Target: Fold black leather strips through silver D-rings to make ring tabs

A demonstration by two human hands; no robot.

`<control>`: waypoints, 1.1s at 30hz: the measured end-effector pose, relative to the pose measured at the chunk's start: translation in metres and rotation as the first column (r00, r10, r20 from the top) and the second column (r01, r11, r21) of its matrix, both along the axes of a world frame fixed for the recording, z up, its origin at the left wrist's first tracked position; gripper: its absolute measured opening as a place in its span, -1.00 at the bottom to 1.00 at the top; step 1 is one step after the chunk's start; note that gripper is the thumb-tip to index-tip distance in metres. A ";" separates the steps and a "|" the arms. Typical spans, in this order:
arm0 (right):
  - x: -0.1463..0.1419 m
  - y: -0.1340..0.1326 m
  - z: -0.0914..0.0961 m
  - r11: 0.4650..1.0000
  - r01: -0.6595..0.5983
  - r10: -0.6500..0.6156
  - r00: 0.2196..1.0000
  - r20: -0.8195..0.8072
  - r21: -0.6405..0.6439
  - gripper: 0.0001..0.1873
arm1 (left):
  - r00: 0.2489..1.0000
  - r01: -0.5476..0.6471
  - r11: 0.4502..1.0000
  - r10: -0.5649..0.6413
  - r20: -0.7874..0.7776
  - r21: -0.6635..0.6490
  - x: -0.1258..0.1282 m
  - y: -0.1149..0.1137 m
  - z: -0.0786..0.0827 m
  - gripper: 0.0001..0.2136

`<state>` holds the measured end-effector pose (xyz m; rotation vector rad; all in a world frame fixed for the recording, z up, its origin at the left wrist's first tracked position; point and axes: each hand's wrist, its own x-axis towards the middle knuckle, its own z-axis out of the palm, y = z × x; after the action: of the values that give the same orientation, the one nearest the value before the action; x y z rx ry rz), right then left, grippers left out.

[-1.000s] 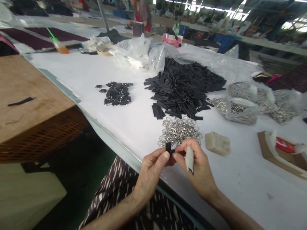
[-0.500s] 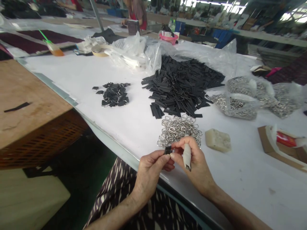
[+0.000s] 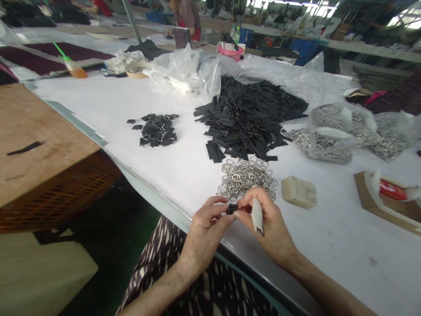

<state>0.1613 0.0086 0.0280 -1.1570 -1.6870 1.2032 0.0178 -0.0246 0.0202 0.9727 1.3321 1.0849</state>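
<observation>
At the table's near edge, both hands meet around a small folded black strip (image 3: 232, 209), just in front of the pile of metal rings (image 3: 245, 177). My right hand (image 3: 265, 226) pinches the strip between thumb and fingertips. A pale, tube-like wrap (image 3: 257, 216) lies along one finger of that hand. My left hand (image 3: 207, 228) has its thumb and fingers closed on the strip's left side, its upper fingers slightly raised. Whether a ring sits in the fold is hard to make out. Behind the rings lies a large heap of black strips (image 3: 250, 116).
Strips looped with rings form a small pile (image 3: 158, 130) at left. To the right are a beige block (image 3: 299, 192), a cardboard box (image 3: 375, 197) and clear bags of rings (image 3: 329, 142). Plastic sheeting (image 3: 187, 72) lies behind. Across the table, a person (image 3: 190, 19) is visible.
My left fingers have lifted and spread a little from the strip, while the thumb stays by it. My right hand keeps its pinch, barely shifting. The piles look the same.
</observation>
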 end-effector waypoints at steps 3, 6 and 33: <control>-0.001 0.000 0.000 1.000 -0.002 0.002 1.000 0.014 0.000 -0.80 | 0.981 0.108 0.983 -0.081 0.177 -0.148 0.000 0.000 0.001 -0.81; -0.002 0.000 0.000 1.000 0.001 -0.001 1.000 0.022 -0.003 -0.80 | 0.948 0.137 0.976 -0.079 0.310 -0.172 0.002 0.001 0.003 -0.81; 0.000 -0.006 -0.006 1.000 0.021 -0.023 0.993 0.118 0.019 -0.88 | 0.946 0.028 0.968 0.055 0.320 -0.249 0.006 0.001 -0.002 -0.89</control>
<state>0.1616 0.0029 0.0224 -1.2545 -1.7643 1.1231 0.0233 -0.0240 0.0183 0.5683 1.1691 1.0081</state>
